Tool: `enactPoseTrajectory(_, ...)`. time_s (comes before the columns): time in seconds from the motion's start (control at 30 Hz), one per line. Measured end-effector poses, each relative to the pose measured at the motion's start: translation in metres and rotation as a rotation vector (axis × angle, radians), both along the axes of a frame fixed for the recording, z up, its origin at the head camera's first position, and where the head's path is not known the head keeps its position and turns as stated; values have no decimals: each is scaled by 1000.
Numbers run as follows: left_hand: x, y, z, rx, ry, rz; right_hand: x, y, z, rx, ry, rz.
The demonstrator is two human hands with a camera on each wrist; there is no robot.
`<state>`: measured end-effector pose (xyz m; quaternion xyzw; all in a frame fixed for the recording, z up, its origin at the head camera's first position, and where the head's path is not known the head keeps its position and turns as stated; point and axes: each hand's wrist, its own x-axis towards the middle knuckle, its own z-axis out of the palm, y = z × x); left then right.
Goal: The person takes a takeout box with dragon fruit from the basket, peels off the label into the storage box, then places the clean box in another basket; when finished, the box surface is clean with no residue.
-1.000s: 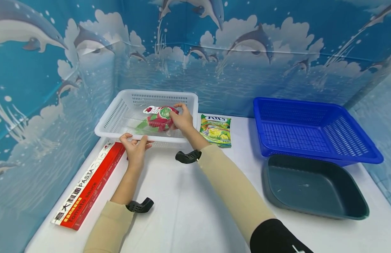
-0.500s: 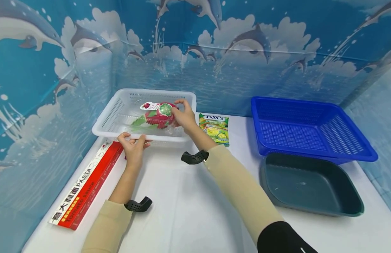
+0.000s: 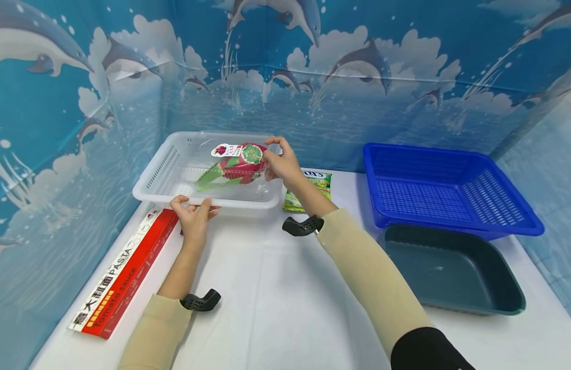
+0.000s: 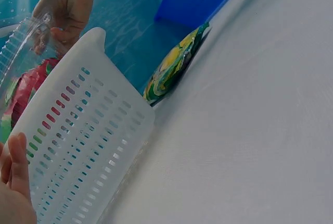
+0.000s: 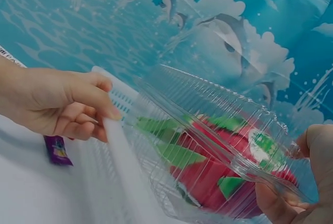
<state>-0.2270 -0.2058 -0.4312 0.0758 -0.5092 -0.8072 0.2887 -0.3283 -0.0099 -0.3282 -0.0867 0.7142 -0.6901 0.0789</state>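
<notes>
My right hand (image 3: 283,163) pinches the right end of a clear plastic clamshell box (image 5: 205,96), which sits tilted at the top of a white slotted basket (image 3: 239,203). Inside the box is a red dragon fruit (image 3: 241,167) with green scales; a white and green label is stuck on the lid. My left hand (image 3: 192,218) grips the basket's front rim, thumb and fingers at the edge. From the left wrist view, the box's end (image 4: 39,31) stands above the basket wall, held by the fingers.
A red and white pasta box (image 3: 124,277) lies at the left. Behind my right forearm is a green Fox's candy bag (image 3: 292,203). A blue basket (image 3: 433,203) and a dark green tub (image 3: 452,267) stand at the right. A small purple packet (image 5: 58,150) lies near the white basket.
My right hand has moved right and slightly up, drawing the clamshell box with it. The right wrist now overlaps the candy bag. My left hand has stayed on the basket's rim.
</notes>
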Motion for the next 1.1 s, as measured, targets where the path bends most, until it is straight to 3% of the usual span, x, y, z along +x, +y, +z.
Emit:
enactPoseTrajectory(0.4, -1, -1, 0, -21, 22, 0, 0, 41, 20, 27, 13, -29)
enactPoseTrajectory(0.87, 3, 0, -1, -39, -9, -6, 8, 82, 33, -16, 33, -42)
enactPoseTrajectory(1.1, 3, 3, 0, -50, -29, 15, 12, 102, 37, 20, 24, -75)
